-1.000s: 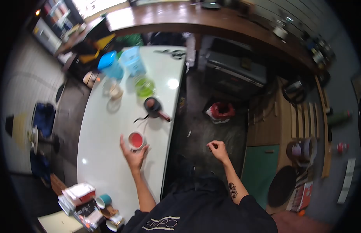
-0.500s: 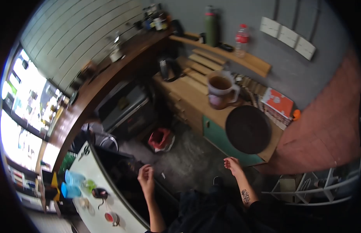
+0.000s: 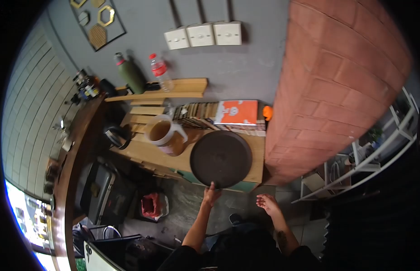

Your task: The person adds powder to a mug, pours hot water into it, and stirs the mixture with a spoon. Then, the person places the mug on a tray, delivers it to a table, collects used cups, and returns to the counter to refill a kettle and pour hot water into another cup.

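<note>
A round dark brown tray (image 3: 221,158) rests on the wooden cabinet top (image 3: 257,169), its near edge reaching the front. My left hand (image 3: 211,196) is at that near edge, thumb over the rim and the other fingers partly hidden below it. My right hand (image 3: 268,204) hovers in front of the cabinet, right of the tray, fingers apart and holding nothing. Left of the tray stands a large translucent pitcher (image 3: 167,137) with brown contents. Behind it is a row of books (image 3: 196,113), with an orange and white book (image 3: 237,112) lying on top.
A wooden shelf (image 3: 187,86) holds a green bottle (image 3: 131,74) and a clear plastic bottle (image 3: 161,74) with a red cap. The black kettle (image 3: 117,137) is at the left. On the floor sits a red-lined bin (image 3: 151,205). A brick pillar (image 3: 318,99) and white rack (image 3: 350,176) stand right.
The view has swung right toward the cabinet. My left hand has moved from beside the white counter to the tray's near rim. My right hand remains empty, its fingers now more spread.
</note>
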Tool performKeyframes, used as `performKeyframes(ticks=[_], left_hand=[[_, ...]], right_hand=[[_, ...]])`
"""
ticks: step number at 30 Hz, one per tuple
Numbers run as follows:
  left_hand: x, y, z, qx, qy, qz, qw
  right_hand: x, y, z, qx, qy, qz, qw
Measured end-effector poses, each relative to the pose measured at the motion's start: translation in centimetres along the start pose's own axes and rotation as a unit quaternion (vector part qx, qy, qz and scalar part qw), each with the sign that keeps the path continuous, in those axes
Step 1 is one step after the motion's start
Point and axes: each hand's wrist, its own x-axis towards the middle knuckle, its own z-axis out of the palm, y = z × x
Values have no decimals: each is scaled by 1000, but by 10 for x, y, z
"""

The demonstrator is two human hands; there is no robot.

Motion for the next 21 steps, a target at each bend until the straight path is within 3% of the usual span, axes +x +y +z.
performKeyframes(ticks=[1, 3, 6, 13, 19, 21], left_hand=[[13, -6, 5, 7, -11, -7, 1000], [28, -15, 13, -102, 29, 69, 992], [30, -24, 16, -59, 70, 101, 991], [11, -19, 1, -57, 90, 80, 991], [-12, -33, -14, -37, 61, 63, 995], [-5, -38, -23, -133, -46, 26, 990]], right_hand=[[-5, 5, -6, 9, 8, -10, 1000], [-14, 7, -13, 15, 28, -8, 999], [-27, 10, -20, 39, 37, -28, 998], [-20, -4, -11, 9, 15, -28, 999], [-19, -8, 8, 13, -11, -43, 999], [-19, -2, 7, 18, -10, -29, 999]])
